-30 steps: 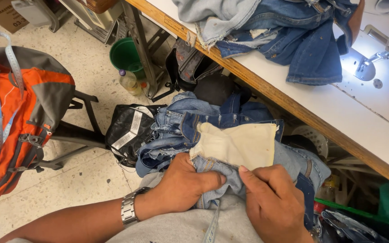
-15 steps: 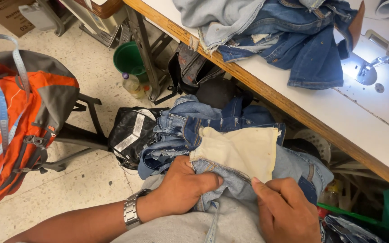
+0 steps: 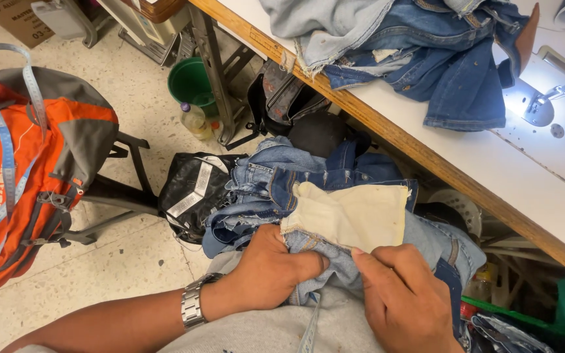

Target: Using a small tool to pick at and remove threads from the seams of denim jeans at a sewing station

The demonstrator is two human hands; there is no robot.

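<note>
**Holding the jeans pocket lining flat for handling**

Left hand (image 3: 271,274) closed over bunched denim of the jeans (image 3: 276,189), knuckles up, thumb tucked toward the fold. Right hand (image 3: 403,297) pinching the lower edge of the cream pocket lining (image 3: 351,216) between thumb and forefinger, just beside the left. Garment lying across the lap, below the edge of the wooden worktable (image 3: 426,147), lining turned outward and spread on top of the pile.

Best done with the lining kept taut between both grips, so no crease hides the seam. Worth keeping the pinch close to the stitched edge, not out on the loose cloth. Steady anchor from the left, fine adjustment from the right. Stitching under the fingers possibly already opened, though too hidden to say.

Nearby: orange backpack (image 3: 40,170) with a blue measuring tape (image 3: 4,137) draped over it, green bucket (image 3: 191,82) on the floor, more denim (image 3: 439,59) heaped on the table beside the lit sewing machine (image 3: 544,104)
</note>
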